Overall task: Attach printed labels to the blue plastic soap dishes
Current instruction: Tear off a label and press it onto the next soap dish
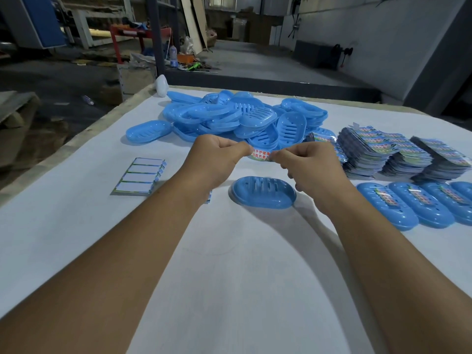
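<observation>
- Head view: left hand (214, 159) and right hand (309, 166) pinch one printed label (261, 154) between them, above a blue soap dish (263, 192) on the desk (242, 277).
- Unlabelled dishes pile (242, 116) far; label stacks (398, 154) right.

Setting: factory or warehouse packing floor. Evidence: bare grey concrete floor (242, 54), dim and littered; steel column (158, 34) behind the table's far edge; wooden boards (195, 21) leaning upright beyond it; red metal frame (127, 34) and blue machine housing (43, 21) at far left; scattered tools and a plastic bottle (173, 56) on the floor. Large white-covered table (229, 277) carrying bulk stock: a loose heap of blue soap dishes (229, 116) at its far edge, stacks of printed labels (383, 154) by the right edge, a row of labelled dishes (408, 205) near them.
</observation>
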`<state>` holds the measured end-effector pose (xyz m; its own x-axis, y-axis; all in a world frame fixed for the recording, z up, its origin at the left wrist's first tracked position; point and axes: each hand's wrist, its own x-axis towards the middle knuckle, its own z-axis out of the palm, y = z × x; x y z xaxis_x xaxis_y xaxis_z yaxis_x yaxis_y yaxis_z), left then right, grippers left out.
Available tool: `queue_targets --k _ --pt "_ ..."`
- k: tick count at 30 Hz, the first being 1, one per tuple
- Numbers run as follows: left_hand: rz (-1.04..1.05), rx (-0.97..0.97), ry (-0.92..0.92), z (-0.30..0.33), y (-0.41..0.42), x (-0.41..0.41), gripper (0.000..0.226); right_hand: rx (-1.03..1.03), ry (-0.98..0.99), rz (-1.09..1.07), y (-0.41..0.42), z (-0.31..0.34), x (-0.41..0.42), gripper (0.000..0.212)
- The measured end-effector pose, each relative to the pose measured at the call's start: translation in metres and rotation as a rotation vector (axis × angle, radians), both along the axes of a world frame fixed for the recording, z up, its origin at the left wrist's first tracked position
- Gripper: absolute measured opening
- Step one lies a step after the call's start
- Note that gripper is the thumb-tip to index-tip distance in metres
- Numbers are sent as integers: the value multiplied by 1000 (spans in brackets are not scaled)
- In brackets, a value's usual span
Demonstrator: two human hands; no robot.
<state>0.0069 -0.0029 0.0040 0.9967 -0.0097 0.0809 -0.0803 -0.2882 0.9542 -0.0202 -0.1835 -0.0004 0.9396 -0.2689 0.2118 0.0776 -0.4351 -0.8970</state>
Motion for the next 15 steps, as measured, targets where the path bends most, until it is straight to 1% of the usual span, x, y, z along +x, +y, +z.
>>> queue_targets --k 3,6,8,10,11,13,15 --pt "7 33 12 -1 0 0 22 17 41 -17 0 3 -2 44" --pt "4 69 2 -5 -2 1 30 -3 80 -4 -2 4 -4 55" --pt "-10 114 -6 -9 -4 -1 36 -36 109 2 -3 3 -6 54" --pt "-29 170 7 -11 -6 -3 34 -78 148 -7 -5 2 -7 57" --pt "-42 174 22 -12 -8 -4 34 -101 172 -12 -6 1 -7 55" --pt "-64 160 50 -12 -10 -4 35 -136 220 -8 -6 1 -8 45" --pt "-80 188 50 -13 -9 -5 40 -158 252 12 -6 1 -8 42"
